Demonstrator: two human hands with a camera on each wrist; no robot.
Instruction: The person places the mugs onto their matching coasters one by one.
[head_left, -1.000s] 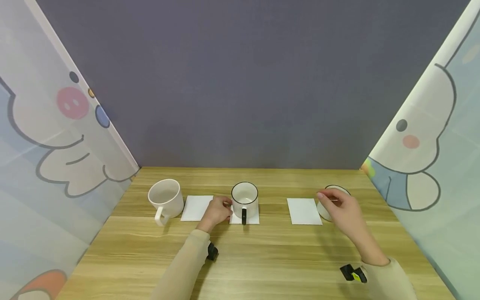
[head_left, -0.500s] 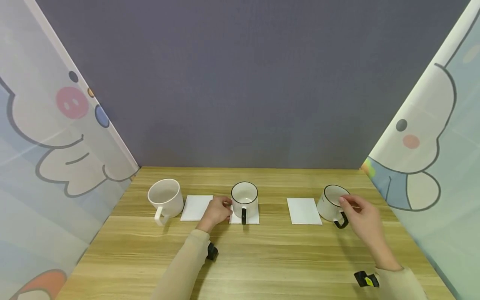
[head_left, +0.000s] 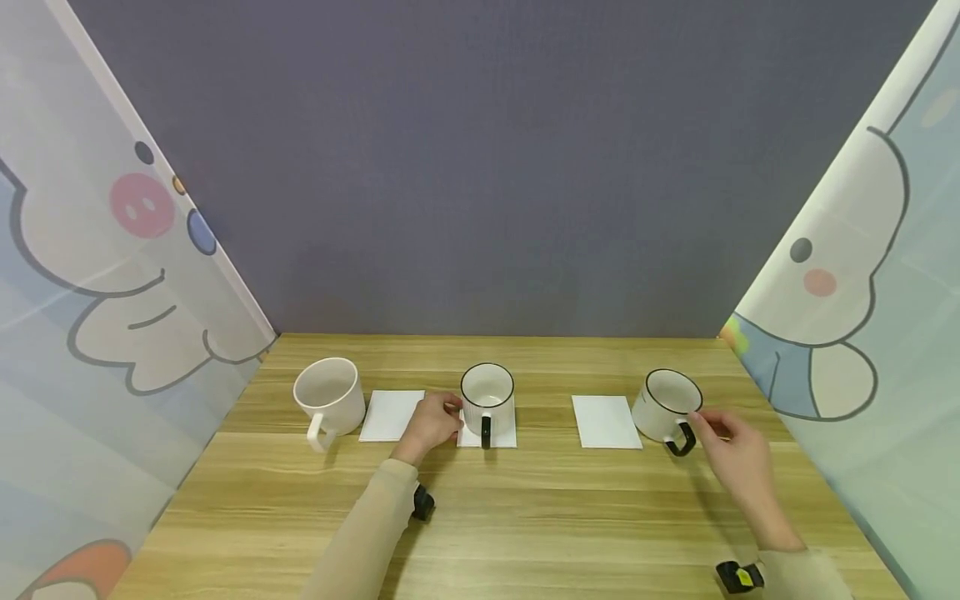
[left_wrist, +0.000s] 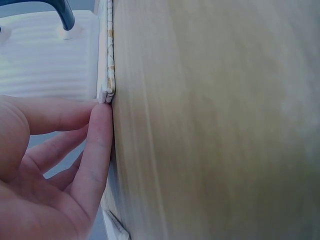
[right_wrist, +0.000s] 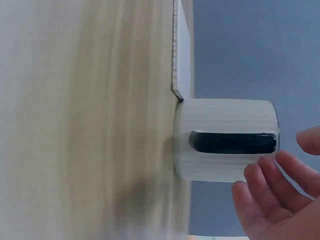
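In the head view, a white mug (head_left: 474,417) with a dark rim and black handle stands upright on a square white coaster (head_left: 509,440). My left hand (head_left: 432,427) pinches the left edge of this coaster; in the left wrist view, thumb and index finger meet at the coaster's corner (left_wrist: 106,94), beside the mug's ribbed wall (left_wrist: 55,60). A similar black-handled mug (head_left: 654,415) stands on the wood at the right. Close by its handle (head_left: 684,442) is my right hand (head_left: 738,454), fingers spread and loosely bent in the right wrist view, around nothing.
A plain white mug (head_left: 341,412) stands at the table's left, handle toward me. One white coaster (head_left: 392,414) lies between it and my left hand, another (head_left: 607,422) just left of the right mug. A grey panel (head_left: 495,183) rises behind the table (head_left: 540,517).
My right hand has moved right and toward me, from in front of the right mug to beside its handle, uncovering the mug. My left hand has stayed at the coaster.
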